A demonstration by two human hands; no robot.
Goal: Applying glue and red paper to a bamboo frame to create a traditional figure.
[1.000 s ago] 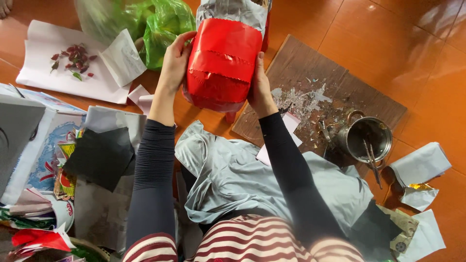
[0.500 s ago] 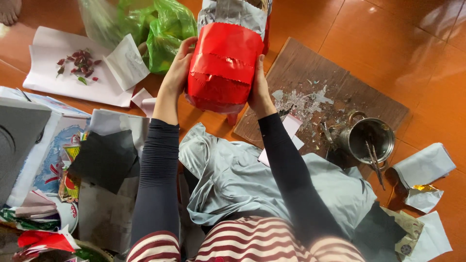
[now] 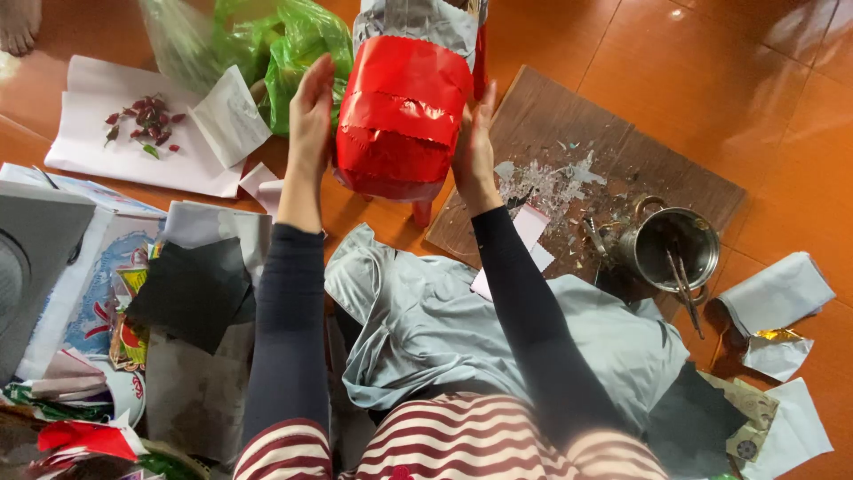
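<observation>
I hold a bulky object wrapped in shiny red paper (image 3: 402, 120) with silver-grey paper at its top, lifted above the orange floor. My left hand (image 3: 310, 114) presses flat against its left side, fingers pointing up. Against the object's right side lies my right hand (image 3: 474, 144), fingers spread along the red paper. Both arms wear dark sleeves. A grey cloth (image 3: 462, 329) lies over my lap below the object.
A brown board (image 3: 622, 151) with paper scraps lies at the right, a metal pot (image 3: 675, 247) with a stick on it. Green plastic bags (image 3: 289, 44) sit behind. White paper with dried red petals (image 3: 142, 120) lies left. Papers and black sheets (image 3: 191, 289) pile at left.
The red object has stayed between my hands and shifted slightly. My left hand slid up its side, fingers now straighter.
</observation>
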